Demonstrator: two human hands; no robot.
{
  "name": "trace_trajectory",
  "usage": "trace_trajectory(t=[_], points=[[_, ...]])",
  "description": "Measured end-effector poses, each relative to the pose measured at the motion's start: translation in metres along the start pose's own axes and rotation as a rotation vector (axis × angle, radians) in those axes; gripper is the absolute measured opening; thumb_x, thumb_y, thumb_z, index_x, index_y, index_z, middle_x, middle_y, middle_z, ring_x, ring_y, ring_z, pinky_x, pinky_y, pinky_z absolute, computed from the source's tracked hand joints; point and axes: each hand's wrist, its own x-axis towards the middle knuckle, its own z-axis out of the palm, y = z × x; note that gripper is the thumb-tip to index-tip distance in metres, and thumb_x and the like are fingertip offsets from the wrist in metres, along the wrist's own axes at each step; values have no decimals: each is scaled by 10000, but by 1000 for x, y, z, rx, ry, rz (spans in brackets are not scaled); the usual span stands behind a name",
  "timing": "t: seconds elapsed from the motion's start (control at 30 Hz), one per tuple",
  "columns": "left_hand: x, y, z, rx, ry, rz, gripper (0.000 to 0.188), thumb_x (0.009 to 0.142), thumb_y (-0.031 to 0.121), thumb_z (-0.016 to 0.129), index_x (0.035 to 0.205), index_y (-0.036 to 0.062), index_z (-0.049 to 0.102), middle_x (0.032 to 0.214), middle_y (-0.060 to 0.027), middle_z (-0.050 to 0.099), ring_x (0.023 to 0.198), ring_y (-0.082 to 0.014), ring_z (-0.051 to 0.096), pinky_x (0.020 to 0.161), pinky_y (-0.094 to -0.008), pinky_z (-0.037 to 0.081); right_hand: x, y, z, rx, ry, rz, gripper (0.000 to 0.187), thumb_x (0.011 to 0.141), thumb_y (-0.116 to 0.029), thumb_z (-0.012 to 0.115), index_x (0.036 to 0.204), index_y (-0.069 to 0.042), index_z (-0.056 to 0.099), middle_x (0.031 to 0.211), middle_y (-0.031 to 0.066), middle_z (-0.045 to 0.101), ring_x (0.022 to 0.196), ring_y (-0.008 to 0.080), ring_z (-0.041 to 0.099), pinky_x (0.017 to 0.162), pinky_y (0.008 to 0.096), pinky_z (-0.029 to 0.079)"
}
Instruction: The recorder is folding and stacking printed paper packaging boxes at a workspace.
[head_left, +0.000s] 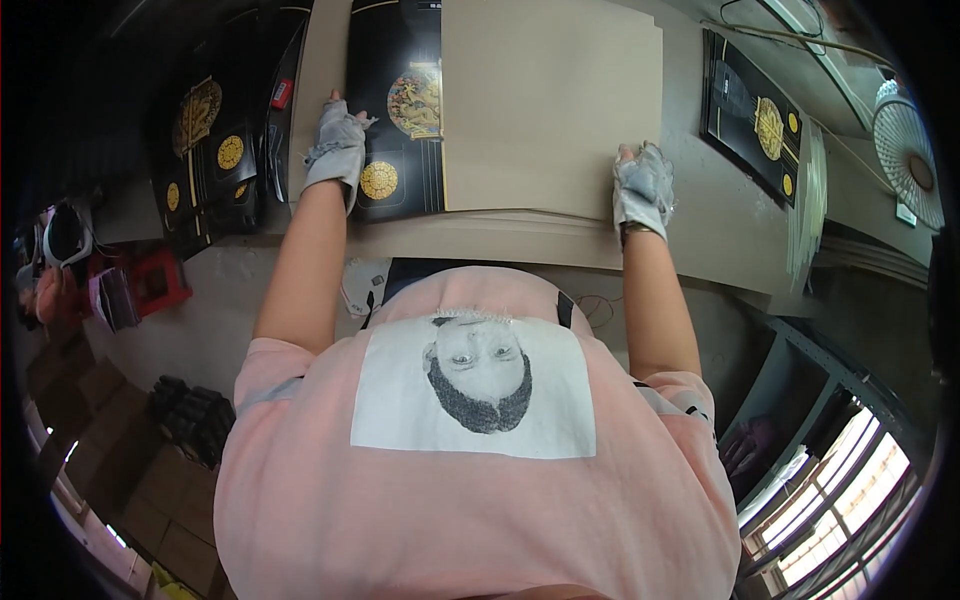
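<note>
Atop a grey worktable (685, 110), touching the right edge of a brown board (550, 110) with the right hand (645, 188), the left of an adjoining black-and-gold sheet (395, 150) with the left hand (337, 145), impossible to tell whether pinching or spread; farther out, black stacks (738, 110), white fan (908, 160).
</note>
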Motion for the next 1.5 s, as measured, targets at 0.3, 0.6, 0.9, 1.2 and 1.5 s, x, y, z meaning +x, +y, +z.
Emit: trace_trajectory(t=[0.3,0.6,0.9,1.2,1.5], points=[[48,-24,-4,-149,173,-126,530,1034,488,608,1356,74,528,1068,-104,598,866,-245,614,786,-369,541,45,42,24,428,-317,217,668,866,-598,732,1175,-7,712,1125,160,732,1036,330,671,937,464,489],[49,-43,-17,-336,223,-93,577,1047,390,617,1513,112,422,1395,-129,461,1060,-304,612,946,-374,518,62,51,19,454,-438,244,602,871,-543,753,1295,-116,717,1230,104,705,1136,298,655,1022,454,478],[-47,24,47,-276,190,-52,350,1089,381,543,1232,66,593,1122,-65,571,862,-195,574,774,-329,532,37,49,-20,856,-536,407,311,904,-453,767,987,-167,675,761,-51,528,671,106,502,596,285,380],[-103,43,52,1558,-57,525,559,972,307,542,1515,174,525,1346,-170,607,1204,-255,613,999,-437,501,49,37,-40,358,-535,-149,607,986,-348,669,1464,-9,511,1379,179,623,1277,327,577,1082,414,454],[-102,25,38,1660,-121,790,604,969,289,479,1573,298,458,1696,-95,308,1565,-280,271,1246,-431,283,-19,-57,-23,549,-131,-778,665,1034,-346,568,1587,-36,367,1621,291,324,1483,431,367,1197,440,340]])
